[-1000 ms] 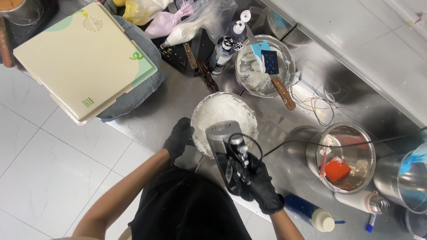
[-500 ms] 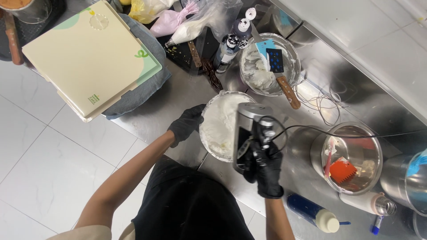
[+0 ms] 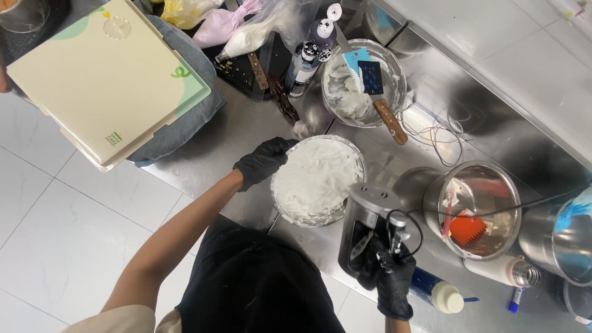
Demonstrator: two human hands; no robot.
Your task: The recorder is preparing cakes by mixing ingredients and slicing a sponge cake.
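— Where's the cream at?
— In the steel mixing bowl (image 3: 317, 179) mid-desk (image 3: 246, 135), white and thick-looking, so I'd judge the whipping mostly done. Left hand (image 3: 264, 161) clamps the bowl's rim; right hand (image 3: 390, 279) is wrapped around the hand mixer (image 3: 365, 231), which is held beside the bowl, not in it.
— Count?
— Two gloved hands, one mixer, three open bowls, counting the scraper bowl (image 3: 364, 83) and red-scraper bowl (image 3: 472, 209).
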